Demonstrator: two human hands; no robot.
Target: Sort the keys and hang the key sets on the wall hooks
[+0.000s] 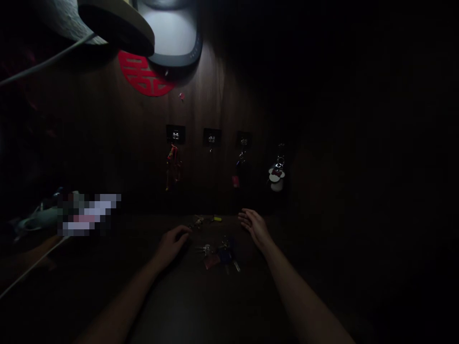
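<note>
My left hand (175, 241) rests on the dark table with fingers loosely bent, holding nothing. Just past its fingertips lies a small bunch of keys (198, 221), with a yellow tag (217, 219) to its right. My right hand (255, 228) is open and empty, its fingers stretched toward the left. Between my forearms is a second bunch of keys (207, 249) with a reddish-brown fob (211, 261) and a dark blue fob (225, 257). Dim light hides their finer detail.
On the wood panel, a red-and-gold tassel (174, 165), keys with a red tag (235, 181) and a white bow-trimmed charm (276, 175) hang from hooks. A lit lamp (116, 26), a red paper cutout (145, 76) and a white cable (46, 64) are at upper left.
</note>
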